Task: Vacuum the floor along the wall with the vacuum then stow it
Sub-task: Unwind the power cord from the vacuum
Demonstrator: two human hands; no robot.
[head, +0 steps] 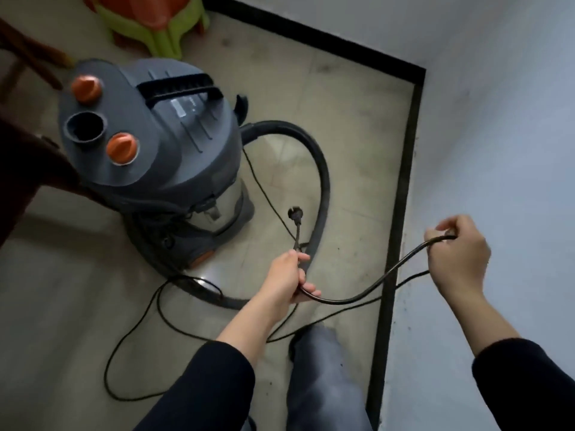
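A grey canister vacuum (pixel 149 132) with two orange knobs and a black top handle stands on the tiled floor left of centre. Its thick black hose (pixel 320 181) loops round its right side and down to the floor. My left hand (pixel 287 276) grips the thin black power cord just below the plug (pixel 295 213), which sticks up above my fist. My right hand (pixel 457 253) holds a bend of the same cord (pixel 367 295) out near the wall. More cord lies in loose loops on the floor.
A white wall with a black skirting strip (pixel 401 188) runs down the right side and turns a corner at the top. Stacked green and orange plastic stools (pixel 155 17) stand at the back. Dark wooden furniture (pixel 28 169) is at the left edge. My leg (pixel 323 377) is below.
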